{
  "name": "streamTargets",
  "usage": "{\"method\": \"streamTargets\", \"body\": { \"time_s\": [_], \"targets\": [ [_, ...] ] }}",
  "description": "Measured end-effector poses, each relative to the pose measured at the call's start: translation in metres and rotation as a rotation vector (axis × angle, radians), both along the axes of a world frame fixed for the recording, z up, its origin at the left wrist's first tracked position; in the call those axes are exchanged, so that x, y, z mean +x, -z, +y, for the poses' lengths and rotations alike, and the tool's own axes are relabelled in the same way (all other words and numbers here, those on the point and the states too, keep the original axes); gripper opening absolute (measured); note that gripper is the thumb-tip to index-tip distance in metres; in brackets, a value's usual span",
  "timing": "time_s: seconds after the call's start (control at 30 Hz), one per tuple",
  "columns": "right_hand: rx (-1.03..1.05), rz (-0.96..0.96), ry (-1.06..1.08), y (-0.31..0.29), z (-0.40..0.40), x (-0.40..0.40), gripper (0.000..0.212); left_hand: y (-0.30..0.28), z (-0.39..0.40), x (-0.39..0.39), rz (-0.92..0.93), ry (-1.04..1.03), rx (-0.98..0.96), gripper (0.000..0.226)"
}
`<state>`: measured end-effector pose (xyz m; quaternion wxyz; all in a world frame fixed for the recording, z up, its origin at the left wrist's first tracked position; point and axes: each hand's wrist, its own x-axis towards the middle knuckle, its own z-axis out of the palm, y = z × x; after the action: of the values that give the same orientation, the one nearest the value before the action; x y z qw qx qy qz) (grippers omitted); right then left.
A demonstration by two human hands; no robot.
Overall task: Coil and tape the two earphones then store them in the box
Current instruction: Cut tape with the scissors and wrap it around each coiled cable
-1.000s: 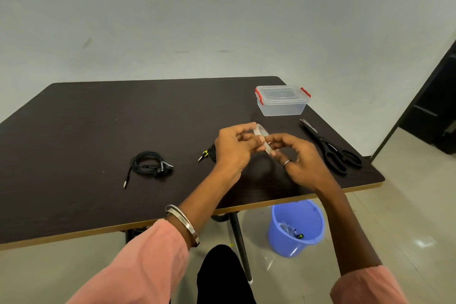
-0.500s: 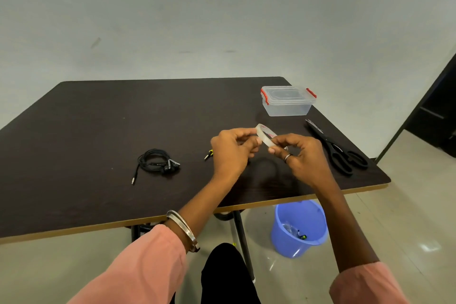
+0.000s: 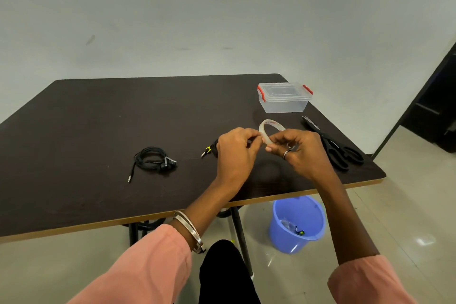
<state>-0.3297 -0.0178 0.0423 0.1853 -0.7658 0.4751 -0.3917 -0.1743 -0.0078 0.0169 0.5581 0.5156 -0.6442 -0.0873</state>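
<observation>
A roll of clear tape is held above the dark table between both hands. My left hand pinches its near edge, and my right hand grips it from the right. A coiled black earphone lies on the table to the left, its plug pointing toward me. A second earphone with a yellow-marked plug peeks out from behind my left hand; most of it is hidden. The clear plastic box with red clips stands closed at the back right.
Black scissors lie near the table's right edge, just right of my right hand. A blue bucket with scraps inside stands on the floor under the front right corner. A dark doorway is at the far right.
Both hands have kept hold of the tape roll and turned it, so more of the ring now shows above my fingers. The view has shifted slightly.
</observation>
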Motion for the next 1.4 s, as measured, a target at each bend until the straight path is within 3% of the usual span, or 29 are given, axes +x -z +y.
{"method": "streamTargets", "body": {
  "time_s": [0.23,0.47,0.73,0.93,1.4],
  "targets": [
    [0.052,0.074,-0.027,0.004,-0.002,-0.010,0.026,-0.001,-0.004,0.002,0.004,0.061,0.111,0.007],
    [0.025,0.092,-0.026,0.003,-0.001,-0.003,0.025,-0.005,0.002,-0.006,0.118,-0.026,0.119,0.002],
    [-0.014,0.059,-0.005,-0.004,0.005,-0.003,0.027,-0.011,-0.003,-0.012,0.155,-0.067,0.105,0.012],
    [0.016,0.066,0.026,-0.005,0.005,-0.008,0.029,-0.016,0.005,-0.014,0.268,0.060,0.150,0.027],
    [-0.035,0.168,0.015,-0.006,0.006,-0.006,0.024,-0.021,0.007,-0.018,0.146,0.015,0.240,0.019]
  ]
}}
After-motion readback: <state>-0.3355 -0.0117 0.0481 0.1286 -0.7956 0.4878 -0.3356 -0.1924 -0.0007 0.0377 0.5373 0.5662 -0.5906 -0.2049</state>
